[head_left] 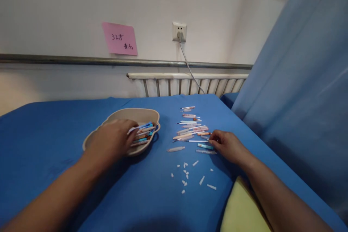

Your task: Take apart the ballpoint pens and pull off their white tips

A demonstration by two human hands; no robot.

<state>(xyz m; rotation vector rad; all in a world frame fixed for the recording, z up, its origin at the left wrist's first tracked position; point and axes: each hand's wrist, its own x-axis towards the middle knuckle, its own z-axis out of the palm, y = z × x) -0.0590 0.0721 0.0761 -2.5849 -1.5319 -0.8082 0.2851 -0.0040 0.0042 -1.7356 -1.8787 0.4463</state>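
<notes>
My left hand (pixel 112 137) reaches into a beige basin (pixel 91 137) on the left, its fingers closed on a blue-and-white pen (pixel 141 126). Several more pens (pixel 143 138) lie beneath it, against the basin's right side. My right hand (pixel 225 145) is at the right end of rows of pen parts, thumb and fingers pinched at the end of a thin white pen refill (pixel 198 141). Just below these fingertips lie a teal pen barrel (pixel 205 146) and a clear one (pixel 206 152). Pale pen barrels (pixel 187 131) and more refills spread to the left and behind.
Small white plastic bits (pixel 185 173) and short white tubes (pixel 201 180) lie in front on the blue cloth (pixel 152 195). A yellow-green object (pixel 243 210) is under my right forearm. Blue curtain (pixel 301 90) hangs at right; a cable (pixel 189 67) runs down from the wall socket.
</notes>
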